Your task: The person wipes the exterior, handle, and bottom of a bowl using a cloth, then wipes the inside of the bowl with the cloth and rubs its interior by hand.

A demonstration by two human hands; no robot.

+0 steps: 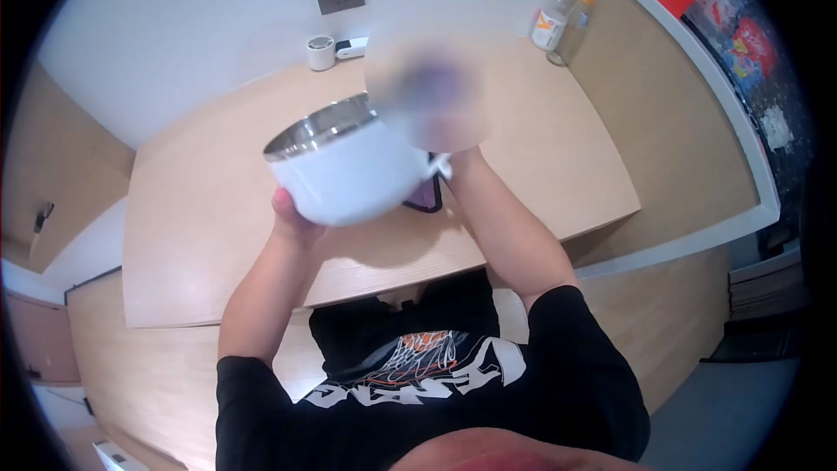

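White pot (349,176) is held tilted above the table (540,157). Left hand (296,220) clasps its lower wall, thumb outside; right hand (453,133) is blurred, grip cannot be determined. Judged rigid, fairly light, slick-sided; best held beneath and by the side fitting (438,166).

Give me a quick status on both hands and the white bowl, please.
Left hand: holding white bowl, tilted above table. Right hand: blurred, grip unclear. Dark-edged object partly hidden behind bowl.
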